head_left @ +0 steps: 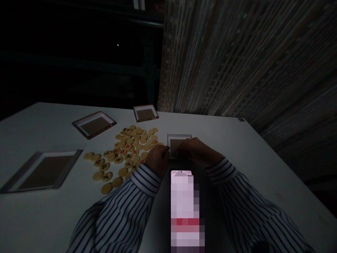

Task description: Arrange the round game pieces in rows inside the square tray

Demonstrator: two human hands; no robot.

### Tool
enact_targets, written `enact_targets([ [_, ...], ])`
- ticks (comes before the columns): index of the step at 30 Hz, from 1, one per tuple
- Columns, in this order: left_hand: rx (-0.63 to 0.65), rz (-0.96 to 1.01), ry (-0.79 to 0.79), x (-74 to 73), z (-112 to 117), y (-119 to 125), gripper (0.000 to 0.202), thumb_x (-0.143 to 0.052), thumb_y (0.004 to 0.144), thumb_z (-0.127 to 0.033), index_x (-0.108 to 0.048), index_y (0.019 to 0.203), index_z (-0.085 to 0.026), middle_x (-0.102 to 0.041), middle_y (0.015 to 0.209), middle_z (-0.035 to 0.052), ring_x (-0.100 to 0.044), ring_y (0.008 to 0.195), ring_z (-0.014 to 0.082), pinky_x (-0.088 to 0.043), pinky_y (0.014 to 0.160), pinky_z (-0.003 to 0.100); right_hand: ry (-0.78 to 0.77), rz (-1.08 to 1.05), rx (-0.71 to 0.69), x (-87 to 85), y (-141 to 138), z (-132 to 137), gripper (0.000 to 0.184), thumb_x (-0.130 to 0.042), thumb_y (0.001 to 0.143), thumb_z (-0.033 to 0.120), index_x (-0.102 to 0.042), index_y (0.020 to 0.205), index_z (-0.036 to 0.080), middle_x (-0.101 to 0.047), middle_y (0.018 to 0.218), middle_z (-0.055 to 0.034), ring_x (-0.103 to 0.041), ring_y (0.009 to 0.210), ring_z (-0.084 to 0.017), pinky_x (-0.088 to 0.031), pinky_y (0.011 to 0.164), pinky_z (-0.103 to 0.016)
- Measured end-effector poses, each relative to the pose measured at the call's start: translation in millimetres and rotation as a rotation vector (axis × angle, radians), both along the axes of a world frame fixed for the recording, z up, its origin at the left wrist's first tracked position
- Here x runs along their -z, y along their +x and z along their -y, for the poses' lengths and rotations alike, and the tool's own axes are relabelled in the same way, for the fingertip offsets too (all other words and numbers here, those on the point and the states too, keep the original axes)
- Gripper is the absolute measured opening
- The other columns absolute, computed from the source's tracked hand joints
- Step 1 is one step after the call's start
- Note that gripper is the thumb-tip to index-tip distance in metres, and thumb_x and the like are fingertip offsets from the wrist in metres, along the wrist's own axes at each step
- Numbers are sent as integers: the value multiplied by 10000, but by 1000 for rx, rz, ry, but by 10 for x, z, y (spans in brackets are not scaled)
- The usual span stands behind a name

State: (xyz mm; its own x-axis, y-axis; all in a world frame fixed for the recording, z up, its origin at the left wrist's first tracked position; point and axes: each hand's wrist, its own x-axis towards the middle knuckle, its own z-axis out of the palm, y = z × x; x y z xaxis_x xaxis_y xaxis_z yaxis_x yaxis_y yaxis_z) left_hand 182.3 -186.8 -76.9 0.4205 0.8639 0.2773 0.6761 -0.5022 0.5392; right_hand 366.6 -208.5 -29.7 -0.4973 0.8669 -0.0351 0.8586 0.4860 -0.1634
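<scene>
A heap of round wooden Chinese chess pieces (135, 143), some showing red or black characters, lies on the white table in the head view. At the heap's right edge my left hand (158, 158) is closed, its fingertips at the left side of a small shallow box (179, 136). My right hand (196, 149) reaches over that box from the right with its fingers bent down into it. Deep shadow hides both sets of fingertips, so whatever they hold cannot be made out. A lit phone (184, 200), its screen blurred, lies between my forearms.
Three more shallow boxes stand around the heap: a large one (47, 172) at the left, a brown-edged one (94, 124) behind it, and another (146, 113) at the back. The table (237, 158) meets a ribbed, curtain-like surface (223, 52) at the right. The room is dim.
</scene>
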Motion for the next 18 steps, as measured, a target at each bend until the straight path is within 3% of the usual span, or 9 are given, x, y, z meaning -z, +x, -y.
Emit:
enact_targets([
  [18, 14, -1, 22, 6, 0, -1, 227, -500, 760, -152, -665, 915, -183, -687, 907, 66, -625, 872, 186, -502, 810, 332, 5, 47, -33, -35, -20, 33, 193, -492, 799, 181, -676, 832, 227, -667, 854, -29, -557, 787, -149, -324, 695, -283],
])
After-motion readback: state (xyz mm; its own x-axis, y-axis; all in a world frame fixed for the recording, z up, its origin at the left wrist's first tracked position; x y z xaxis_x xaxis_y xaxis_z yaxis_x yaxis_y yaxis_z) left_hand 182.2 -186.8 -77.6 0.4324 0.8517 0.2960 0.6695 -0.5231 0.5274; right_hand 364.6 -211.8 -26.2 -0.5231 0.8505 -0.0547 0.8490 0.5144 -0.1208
